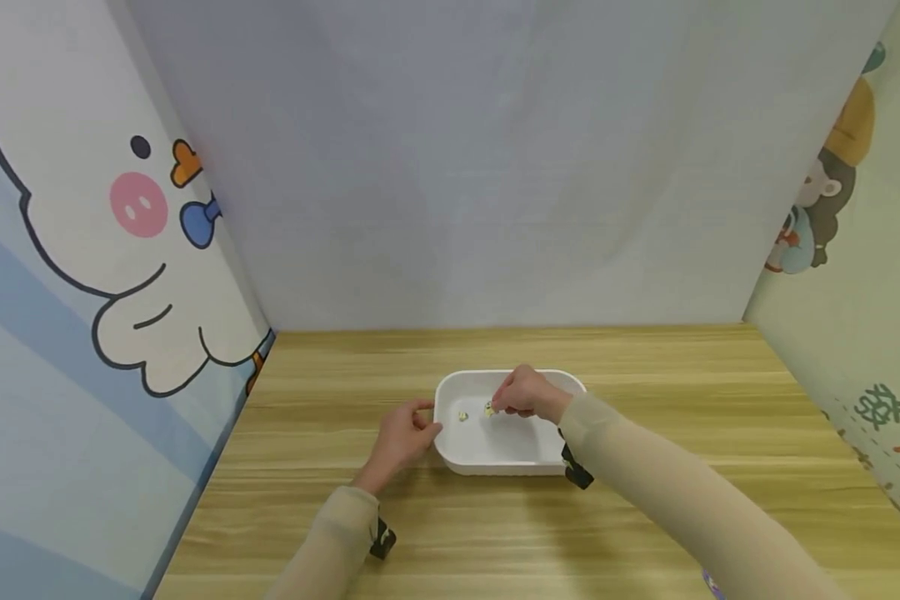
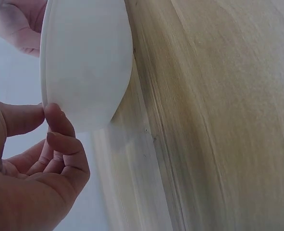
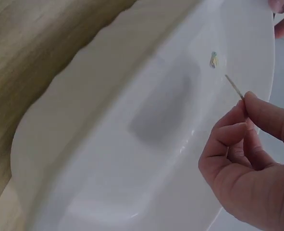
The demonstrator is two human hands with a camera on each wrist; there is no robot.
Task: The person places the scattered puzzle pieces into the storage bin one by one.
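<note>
A white tray [image 1: 510, 464] with rounded corners stands on the table. My left hand [image 1: 407, 435] pinches its left rim between thumb and forefinger, as the left wrist view [image 2: 45, 163] shows from the side of the tray [image 2: 86, 62]. Over the tray, my right hand [image 1: 528, 392] pinches a small thin flat piece [image 1: 489, 409] with yellow and dark marks. Edge-on in the right wrist view, that piece [image 3: 234, 87] looks like a thin strip. Another small yellowish piece [image 1: 462, 416] lies on the tray floor, to the left of the held one.
The wood-grain table [image 1: 345, 367] ends at a pale curtain [image 1: 450, 183] at the back. Printed cloth panels hang on the left [image 1: 60, 208] and right [image 1: 855, 333]. Part of a purple item [image 1: 712, 585] shows at the bottom right, beside my right sleeve.
</note>
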